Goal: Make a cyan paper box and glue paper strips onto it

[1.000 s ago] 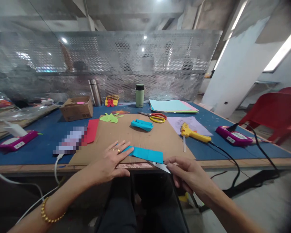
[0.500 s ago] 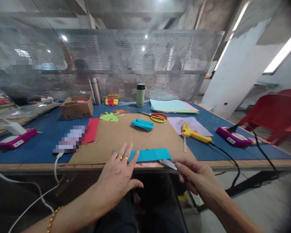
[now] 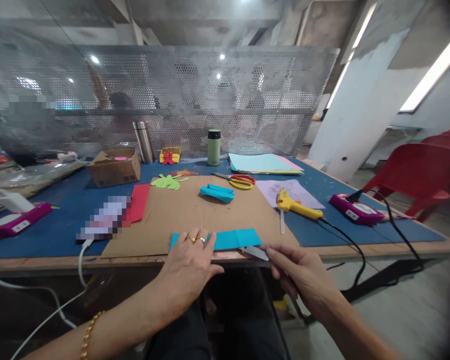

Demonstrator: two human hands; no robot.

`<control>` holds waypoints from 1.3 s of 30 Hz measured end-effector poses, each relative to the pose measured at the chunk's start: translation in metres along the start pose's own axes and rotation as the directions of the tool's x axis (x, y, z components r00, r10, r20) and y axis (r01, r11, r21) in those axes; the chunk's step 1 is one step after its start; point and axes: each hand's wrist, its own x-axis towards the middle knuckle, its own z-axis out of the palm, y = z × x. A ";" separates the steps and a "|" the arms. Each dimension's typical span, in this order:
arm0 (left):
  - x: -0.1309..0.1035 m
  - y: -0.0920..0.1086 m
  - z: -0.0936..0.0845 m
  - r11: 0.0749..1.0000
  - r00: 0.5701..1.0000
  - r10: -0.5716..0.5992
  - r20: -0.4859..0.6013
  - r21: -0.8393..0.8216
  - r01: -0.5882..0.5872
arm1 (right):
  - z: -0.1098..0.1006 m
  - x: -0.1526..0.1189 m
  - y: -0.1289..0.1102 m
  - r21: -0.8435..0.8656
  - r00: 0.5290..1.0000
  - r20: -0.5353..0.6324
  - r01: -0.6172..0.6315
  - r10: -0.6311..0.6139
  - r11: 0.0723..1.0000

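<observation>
Head view is showing a blue paper strip [image 3: 232,240] lying along the near edge of a cardboard sheet [image 3: 180,215] on the tabletop [image 3: 67,200], with the left hand [image 3: 189,265] covering part of its left half. The blue paper strip is looking folded flat, so it is probably handling as something light and fairly crisp, creasing readily, slipping easily on the board and tearing if tugged. Its flat face is seeming best for a gentle press, its ends and long edges for a pinch. The left hand is reaching forward palm down, fingers resting on the paper, thumb spreading out to the right; its grip is not closing around anything. The right hand [image 3: 300,267] is angling in from the lower right, near the strip's right end, its grip clamping a thin, pale blade [image 3: 257,253] between thumb and fingers. The blade is pointing leftward at the strip's near edge; whether its tip is lying beneath the paper is impossible to tell.
</observation>
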 end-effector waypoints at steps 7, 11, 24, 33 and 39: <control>0.009 0.007 0.021 0.997 0.995 0.065 -0.076 -0.044 -0.069 | -0.006 0.006 0.003 0.057 0.994 -0.082 0.079 -0.074 0.995; 0.022 0.014 0.023 0.996 1.000 0.005 -0.017 -0.089 -0.006 | -0.014 0.005 0.007 0.046 0.995 -0.072 0.079 -0.076 0.996; 0.031 -0.022 -0.009 0.882 0.954 0.188 0.233 -0.468 -0.059 | -0.004 0.002 0.001 -0.070 1.000 0.002 0.026 -0.026 0.997; 0.042 -0.070 0.002 0.819 0.890 0.412 0.195 -0.507 -0.268 | 0.001 -0.003 -0.003 -0.126 0.996 -0.023 0.087 -0.090 0.988; 0.036 -0.068 0.014 0.836 0.909 0.386 0.156 -0.477 -0.273 | -0.002 -0.003 -0.002 -0.133 0.996 0.003 0.087 -0.087 0.987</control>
